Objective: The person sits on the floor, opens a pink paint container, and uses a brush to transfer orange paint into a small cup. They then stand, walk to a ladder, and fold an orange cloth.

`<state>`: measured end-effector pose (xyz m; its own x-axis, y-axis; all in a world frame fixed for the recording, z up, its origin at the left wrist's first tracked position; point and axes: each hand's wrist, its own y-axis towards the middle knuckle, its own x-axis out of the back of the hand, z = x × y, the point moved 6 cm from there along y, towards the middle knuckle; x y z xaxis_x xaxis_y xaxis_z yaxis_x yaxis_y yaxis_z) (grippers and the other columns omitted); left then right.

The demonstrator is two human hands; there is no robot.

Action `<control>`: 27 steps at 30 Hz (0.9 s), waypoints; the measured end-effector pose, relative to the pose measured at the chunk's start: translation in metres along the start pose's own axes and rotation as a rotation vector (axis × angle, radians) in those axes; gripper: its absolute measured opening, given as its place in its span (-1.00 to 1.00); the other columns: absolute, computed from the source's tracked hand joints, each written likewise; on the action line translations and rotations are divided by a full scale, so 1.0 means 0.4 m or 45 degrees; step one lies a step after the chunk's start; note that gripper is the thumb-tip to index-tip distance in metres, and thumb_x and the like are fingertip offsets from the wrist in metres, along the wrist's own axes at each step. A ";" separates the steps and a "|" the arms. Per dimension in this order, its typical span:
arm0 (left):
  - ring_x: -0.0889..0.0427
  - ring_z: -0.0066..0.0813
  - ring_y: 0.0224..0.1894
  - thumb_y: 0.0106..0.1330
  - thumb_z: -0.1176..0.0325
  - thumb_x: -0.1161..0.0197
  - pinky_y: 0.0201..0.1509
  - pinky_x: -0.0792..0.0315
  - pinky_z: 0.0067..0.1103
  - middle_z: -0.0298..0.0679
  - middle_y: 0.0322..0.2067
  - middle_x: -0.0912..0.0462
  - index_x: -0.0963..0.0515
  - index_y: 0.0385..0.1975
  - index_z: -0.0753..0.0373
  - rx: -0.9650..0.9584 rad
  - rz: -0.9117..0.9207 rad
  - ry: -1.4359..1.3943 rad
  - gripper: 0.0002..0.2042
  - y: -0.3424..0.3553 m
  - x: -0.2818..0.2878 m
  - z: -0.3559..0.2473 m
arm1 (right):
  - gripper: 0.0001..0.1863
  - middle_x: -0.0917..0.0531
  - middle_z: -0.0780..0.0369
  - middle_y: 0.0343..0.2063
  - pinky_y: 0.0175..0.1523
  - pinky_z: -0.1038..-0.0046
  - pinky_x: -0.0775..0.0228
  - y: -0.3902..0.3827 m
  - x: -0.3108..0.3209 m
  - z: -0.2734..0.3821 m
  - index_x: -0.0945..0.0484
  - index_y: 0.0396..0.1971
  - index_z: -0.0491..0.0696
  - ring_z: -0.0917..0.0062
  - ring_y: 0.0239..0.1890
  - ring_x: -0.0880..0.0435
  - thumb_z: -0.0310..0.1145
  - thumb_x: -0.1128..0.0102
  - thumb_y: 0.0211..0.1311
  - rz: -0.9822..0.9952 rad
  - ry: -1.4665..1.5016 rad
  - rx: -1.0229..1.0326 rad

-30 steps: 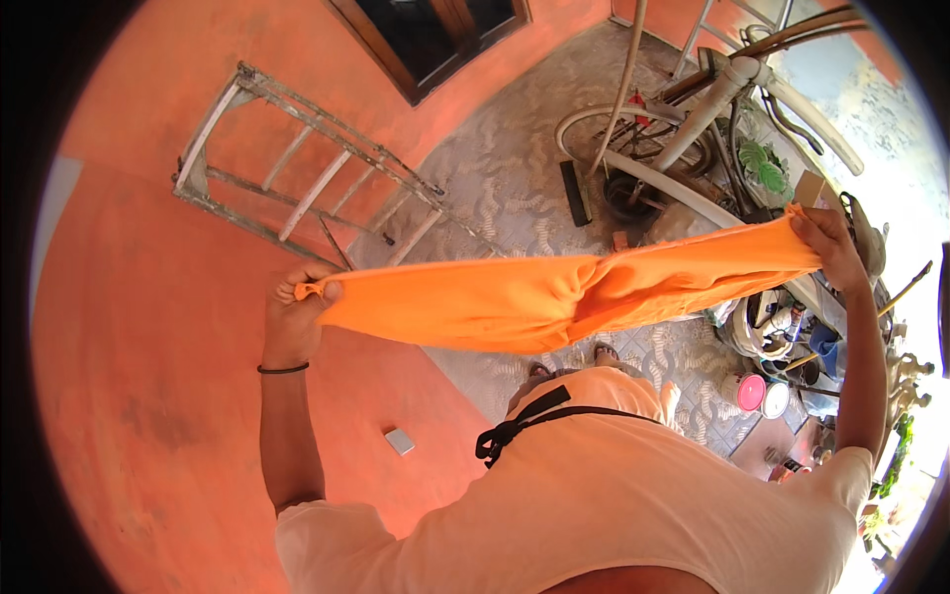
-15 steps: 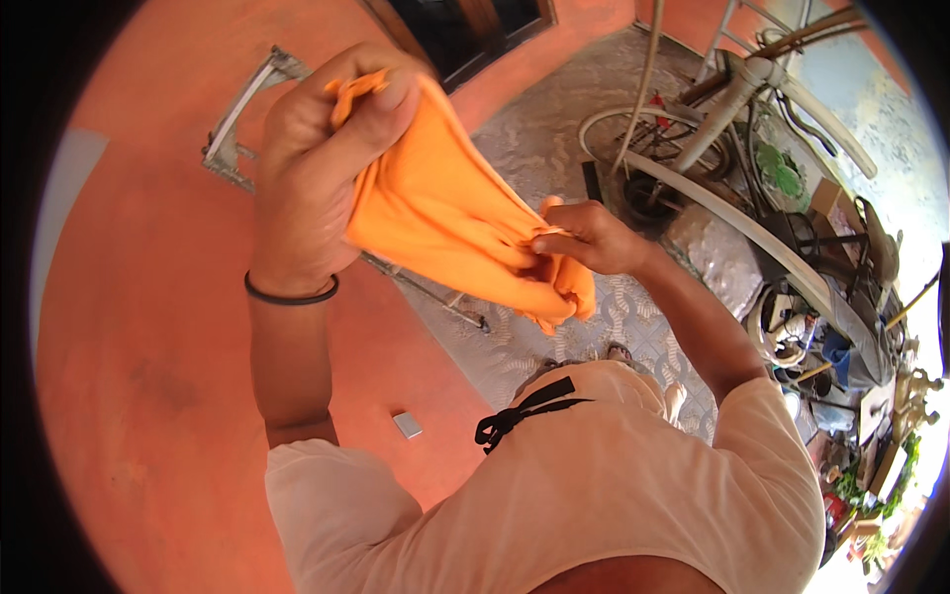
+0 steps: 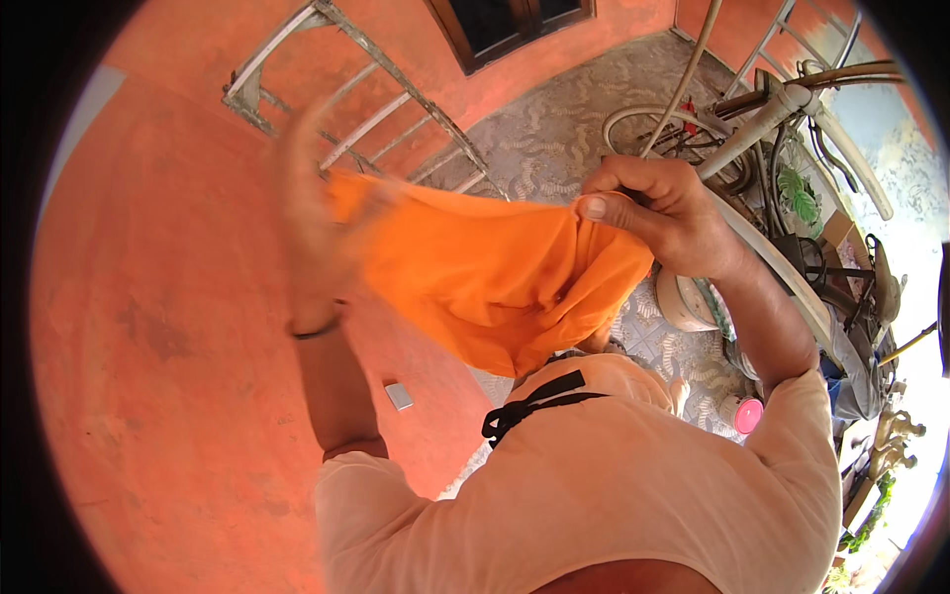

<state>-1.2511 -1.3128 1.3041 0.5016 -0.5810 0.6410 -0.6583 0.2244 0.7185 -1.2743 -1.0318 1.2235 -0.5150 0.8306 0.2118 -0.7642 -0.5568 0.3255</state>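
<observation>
now the orange cloth (image 3: 465, 262) hangs between the two hands, spread wider than half a second ago, when it was more bunched. the right hand (image 3: 658, 213) pinches its upper edge; the left hand (image 3: 312, 213) blurs at the other end, its grip impossible to tell.

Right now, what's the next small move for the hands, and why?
Probably ease the right hand a little outward, away from the left hand. The right pinches the orange cloth at its upper edge, yet the cloth sags in folds below, so a light pull might flatten it. The left hand is blurred, so its grip can't be confirmed.
</observation>
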 end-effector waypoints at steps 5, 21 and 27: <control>-0.61 -0.34 -0.43 0.37 0.26 -0.44 -0.31 -0.46 -0.48 -0.11 -0.42 -0.60 -0.66 -0.13 0.33 0.080 0.747 -0.864 -0.74 -0.111 -0.274 -0.092 | -0.74 -0.52 0.33 -0.53 -0.29 0.48 -0.31 0.050 -0.035 0.090 -0.59 -0.33 -0.20 0.70 -0.44 -0.39 -0.32 -0.26 0.52 0.208 -0.065 0.049; -0.46 -0.69 -0.47 0.47 0.31 -0.35 -0.40 -0.36 -0.62 -0.40 -0.56 -0.54 -0.67 -0.26 0.38 0.400 0.649 -0.617 -0.79 -0.183 -0.168 0.208 | -0.75 -0.49 0.30 -0.52 -0.21 0.46 -0.32 -0.424 0.547 -0.036 -0.60 -0.30 -0.17 0.61 -0.38 -0.42 -0.28 -0.27 0.49 -0.374 -0.903 -0.531; -0.53 -0.68 -0.38 0.54 0.22 -0.28 -0.28 -0.41 -0.65 -0.41 -0.46 -0.61 -0.66 -0.31 0.39 0.526 0.522 -0.355 -0.69 -0.189 -0.103 0.370 | -0.63 -0.43 0.32 -0.52 -0.22 0.46 -0.30 -0.690 0.736 -0.124 -0.57 -0.32 -0.15 0.60 -0.39 -0.38 -0.11 -0.21 0.54 -0.638 -1.056 -0.676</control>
<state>-1.3052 -1.4216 1.1836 0.0356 -0.7062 0.7071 -0.9552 0.1840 0.2318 -1.2343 -0.6337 1.1501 0.1680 0.5984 0.7834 -0.9853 0.0770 0.1524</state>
